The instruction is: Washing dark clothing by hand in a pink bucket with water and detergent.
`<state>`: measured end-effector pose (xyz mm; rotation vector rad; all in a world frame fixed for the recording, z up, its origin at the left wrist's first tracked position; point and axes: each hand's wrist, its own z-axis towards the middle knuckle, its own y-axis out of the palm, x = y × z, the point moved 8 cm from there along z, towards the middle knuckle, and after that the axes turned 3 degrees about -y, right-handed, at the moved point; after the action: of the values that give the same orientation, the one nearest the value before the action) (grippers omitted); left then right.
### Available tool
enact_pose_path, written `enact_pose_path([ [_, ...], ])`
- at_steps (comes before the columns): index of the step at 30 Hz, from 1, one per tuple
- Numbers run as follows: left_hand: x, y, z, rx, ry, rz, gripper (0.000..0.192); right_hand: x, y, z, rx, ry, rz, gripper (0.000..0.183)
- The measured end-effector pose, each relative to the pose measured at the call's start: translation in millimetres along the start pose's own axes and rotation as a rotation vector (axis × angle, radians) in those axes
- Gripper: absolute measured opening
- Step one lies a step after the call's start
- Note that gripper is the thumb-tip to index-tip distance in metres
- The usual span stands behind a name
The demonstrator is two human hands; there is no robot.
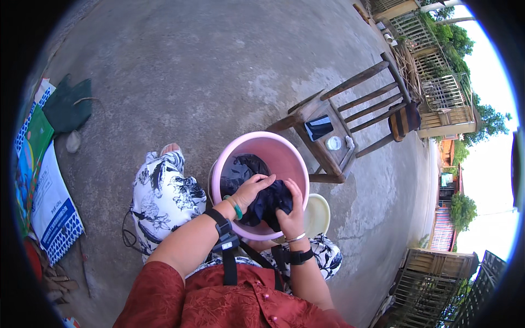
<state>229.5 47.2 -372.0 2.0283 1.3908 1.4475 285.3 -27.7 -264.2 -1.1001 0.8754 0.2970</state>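
Note:
Before me a pink plastic bucket (262,137) stands on the concrete, with dark water and dark cloth (246,164) inside it. Over its near side, a bunched dark navy cloth (272,203) is held between both hands. My left hand (250,192), with a green bangle at the wrist, grips the cloth from the left. My right hand (293,207), wearing a silver bangle, clasps its right side, fingers curled over the top. The lower folds hang into the bucket, and where they end is hidden.
A wooden chair (348,172) stands just beyond the bucket's right, bearing a phone or tablet (318,128) and a clear round container (333,143). A pale green basin (318,215) sits at the bucket's right. Printed woven sacks (55,197) lie at the far left.

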Motion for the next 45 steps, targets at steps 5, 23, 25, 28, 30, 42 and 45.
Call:
enact_pose_path([
  [5, -24, -20, -3, 0.185, -0.067, -0.019, 0.042, -31, 42, -7, 0.042, -0.032, -0.186, 0.017],
  [23, -6, -2, -2, 0.04, -0.071, -0.017, 0.047, 103, 20, -35, -0.087, 0.673, 0.48, 0.035],
  [25, 0, -8, 2, 0.081, -0.044, 0.08, 0.048, 81, 29, -45, -0.303, 0.751, 0.803, 0.04],
  [28, -3, -8, 2, 0.094, -0.013, 0.289, 0.05, 74, 10, -39, -0.144, 0.779, 0.922, 0.036],
  [30, 2, 2, 1, 0.041, 0.143, 0.483, 0.044, 70, -2, -30, -0.043, 0.777, 1.005, 0.032],
  [42, 30, 30, -22, 0.031, 0.688, 1.014, 0.037, 74, -5, -28, -0.002, 0.833, 1.12, 0.037],
  [45, 36, 17, -17, 0.109, 0.689, 1.051, 0.02, 68, 0, -25, -0.117, 0.876, 1.169, 0.039],
])
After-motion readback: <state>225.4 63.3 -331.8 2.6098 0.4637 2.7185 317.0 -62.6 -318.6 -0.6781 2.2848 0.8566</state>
